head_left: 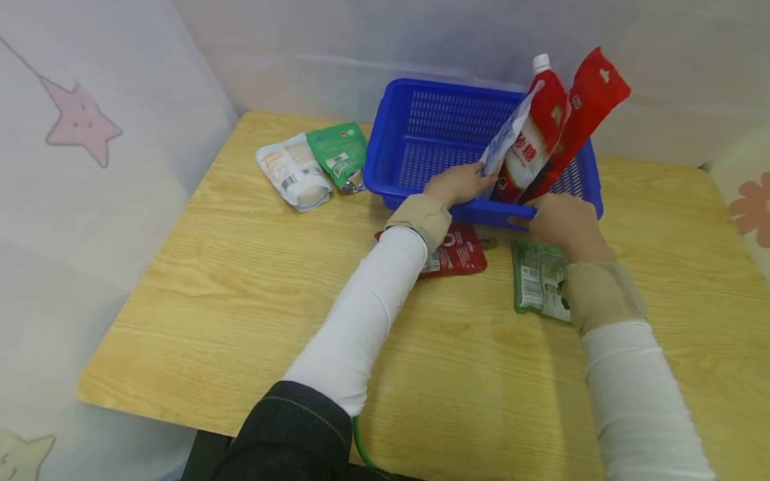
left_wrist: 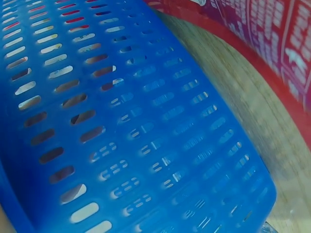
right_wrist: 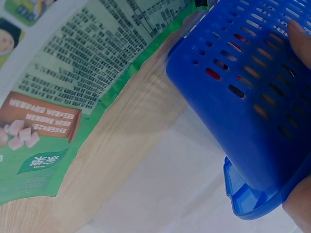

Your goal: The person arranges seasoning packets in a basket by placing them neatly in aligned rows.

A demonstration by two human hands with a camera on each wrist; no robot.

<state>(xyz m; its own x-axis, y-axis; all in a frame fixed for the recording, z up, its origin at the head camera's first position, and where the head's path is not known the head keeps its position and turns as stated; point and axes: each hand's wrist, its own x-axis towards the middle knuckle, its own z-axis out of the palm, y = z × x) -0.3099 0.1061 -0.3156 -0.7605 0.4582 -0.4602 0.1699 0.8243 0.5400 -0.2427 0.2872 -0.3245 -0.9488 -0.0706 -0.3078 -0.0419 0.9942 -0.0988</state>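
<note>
A blue plastic basket (head_left: 445, 87) with slotted walls stands at the back of the table. Over its front rim reaches my left hand (head_left: 458, 184), its fingers at the lower edge of a white-and-blue bag (head_left: 505, 137), which they seem to pinch. Beside that bag, a red-and-white spouted pouch (head_left: 529, 143) and a red packet (head_left: 586, 100) lean upright in the basket, their tops above the rim. My right hand (head_left: 562, 217) grips the basket's front rim near the right corner. In the right wrist view its thumb (right_wrist: 302, 43) lies against the slotted outer wall (right_wrist: 218, 111).
A red spouted pouch (head_left: 460, 250) and a green-and-white packet (head_left: 538, 277) lie on the wooden table (head_left: 240, 321) before the basket. To its left lie a white pouch (head_left: 295, 170) and a green packet (head_left: 337, 150). A pale wall (head_left: 301, 60) rises behind the table.
</note>
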